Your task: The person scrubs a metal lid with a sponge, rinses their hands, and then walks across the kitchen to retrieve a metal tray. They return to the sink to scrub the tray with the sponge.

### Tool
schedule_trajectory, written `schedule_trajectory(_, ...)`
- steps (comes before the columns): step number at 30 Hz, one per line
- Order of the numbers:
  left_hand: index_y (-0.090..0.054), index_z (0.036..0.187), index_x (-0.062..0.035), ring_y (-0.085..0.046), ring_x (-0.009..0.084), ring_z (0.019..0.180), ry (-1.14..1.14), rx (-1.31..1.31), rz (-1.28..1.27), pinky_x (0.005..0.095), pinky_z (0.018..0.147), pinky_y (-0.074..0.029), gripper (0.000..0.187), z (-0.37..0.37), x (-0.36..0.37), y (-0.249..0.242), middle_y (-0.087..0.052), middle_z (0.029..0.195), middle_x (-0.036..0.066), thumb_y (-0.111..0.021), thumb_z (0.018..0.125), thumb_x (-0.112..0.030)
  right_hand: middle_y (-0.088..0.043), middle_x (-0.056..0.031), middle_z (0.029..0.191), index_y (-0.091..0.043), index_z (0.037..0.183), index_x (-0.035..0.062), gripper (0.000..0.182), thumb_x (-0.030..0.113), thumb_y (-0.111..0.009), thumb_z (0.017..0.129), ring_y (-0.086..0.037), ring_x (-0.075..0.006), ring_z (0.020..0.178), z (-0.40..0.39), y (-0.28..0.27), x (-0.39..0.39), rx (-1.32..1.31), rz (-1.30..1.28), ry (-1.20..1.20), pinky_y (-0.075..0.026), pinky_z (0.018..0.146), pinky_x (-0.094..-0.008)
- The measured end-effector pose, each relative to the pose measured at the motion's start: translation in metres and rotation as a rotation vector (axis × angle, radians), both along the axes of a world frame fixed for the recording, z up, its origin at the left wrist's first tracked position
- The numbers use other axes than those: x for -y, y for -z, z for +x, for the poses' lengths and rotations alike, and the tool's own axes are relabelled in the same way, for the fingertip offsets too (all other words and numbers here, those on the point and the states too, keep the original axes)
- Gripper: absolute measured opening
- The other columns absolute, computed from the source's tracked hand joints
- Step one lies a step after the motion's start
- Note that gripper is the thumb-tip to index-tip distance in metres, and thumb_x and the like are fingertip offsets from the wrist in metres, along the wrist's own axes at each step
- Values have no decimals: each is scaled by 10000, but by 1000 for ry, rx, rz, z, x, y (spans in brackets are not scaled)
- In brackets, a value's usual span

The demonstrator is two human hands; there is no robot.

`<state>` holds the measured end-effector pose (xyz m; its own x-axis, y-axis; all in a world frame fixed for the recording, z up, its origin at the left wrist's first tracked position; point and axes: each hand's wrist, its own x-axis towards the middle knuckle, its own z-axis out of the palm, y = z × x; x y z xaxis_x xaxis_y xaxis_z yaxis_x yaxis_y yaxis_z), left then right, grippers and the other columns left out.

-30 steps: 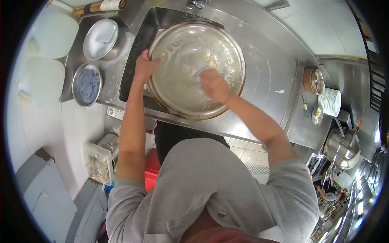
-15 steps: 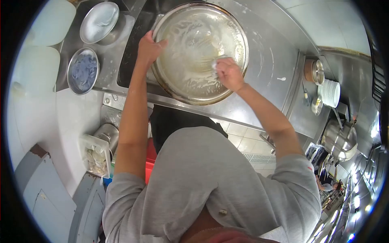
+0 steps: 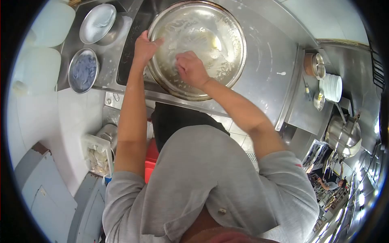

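Observation:
A large round metal pan point(image 3: 210, 44), streaked with suds, lies over the sink's edge and the steel counter. My left hand point(image 3: 146, 49) is closed on its left rim, the thumb over the inner side. Against the pan's lower left inside, my right hand point(image 3: 191, 69) is closed around a small whitish-grey scrubbing pad, mostly hidden by the fingers. To the left stand a metal bowl of white suds point(image 3: 97, 23) and a metal bowl with bluish, wet-looking contents point(image 3: 84, 71).
The dark sink basin point(image 3: 129, 60) lies left of the pan. Stacked white plates point(image 3: 331, 88), small metal pots point(image 3: 318, 67) and a large pot point(image 3: 342, 135) are on the right. White jugs point(image 3: 38, 69) stand far left. Another person point(image 3: 333, 185) is in the distance at lower right.
My right hand has swept left and slightly down across the pan with the pad. My left hand keeps its hold on the rim, and the pan has shifted slightly up and left.

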<state>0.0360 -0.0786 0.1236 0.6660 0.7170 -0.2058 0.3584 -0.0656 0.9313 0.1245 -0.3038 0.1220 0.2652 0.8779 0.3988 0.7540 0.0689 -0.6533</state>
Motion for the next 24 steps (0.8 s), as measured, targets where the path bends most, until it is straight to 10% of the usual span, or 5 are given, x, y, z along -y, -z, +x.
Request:
schedule_trajectory(18,-611,1171,4,-671,159,858,28,-5,-65,300,779,-537,420,8,2,-20,-710,1025,98,-773,798,-100,-648,-179,1009,-644,818,-2,141,-70,-631,695,-598,-350,974,57,9,124,195,-206,17,-500,884,-412)
schedule_trajectory(24,-616,1172,-15,-668,152,873,0,-5,-131,311,778,-545,433,4,-4,10,-705,1040,91,-792,784,-92,-638,-187,916,-635,851,15,129,-6,-655,726,-603,-360,893,-36,-6,-9,-58,36,-70,-498,848,-417)
